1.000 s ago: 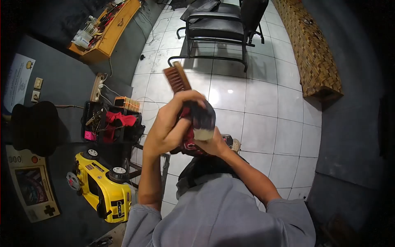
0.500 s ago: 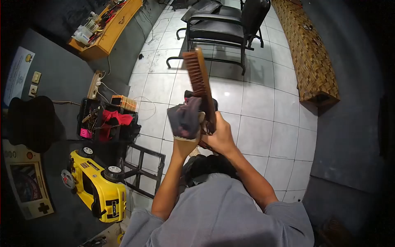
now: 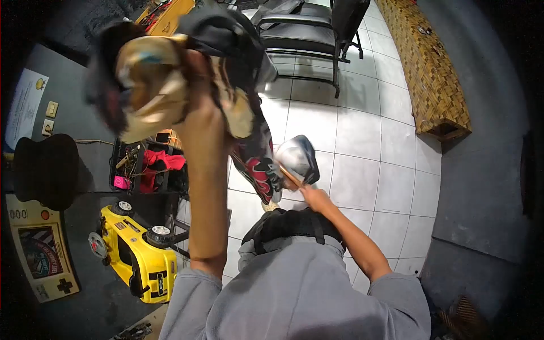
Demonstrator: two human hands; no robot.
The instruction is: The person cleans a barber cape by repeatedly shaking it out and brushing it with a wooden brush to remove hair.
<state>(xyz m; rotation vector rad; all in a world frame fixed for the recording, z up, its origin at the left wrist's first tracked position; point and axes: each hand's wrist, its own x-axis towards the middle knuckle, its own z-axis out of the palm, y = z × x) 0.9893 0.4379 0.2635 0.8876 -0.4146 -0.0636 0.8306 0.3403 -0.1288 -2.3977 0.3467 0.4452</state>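
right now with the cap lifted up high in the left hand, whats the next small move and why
Probably lower the left hand so the cap comes back level with the brush in the right hand. The cap sits raised close to the camera and blurred, while the brush is low and well apart from it, so bristles cannot reach the fabric.

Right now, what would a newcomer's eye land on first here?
The left hand, raised close to the camera at upper left, grips a bundle of dark and tan cloth. Lower down at centre, the right hand holds a brush. A yellow toy car sits at lower left.
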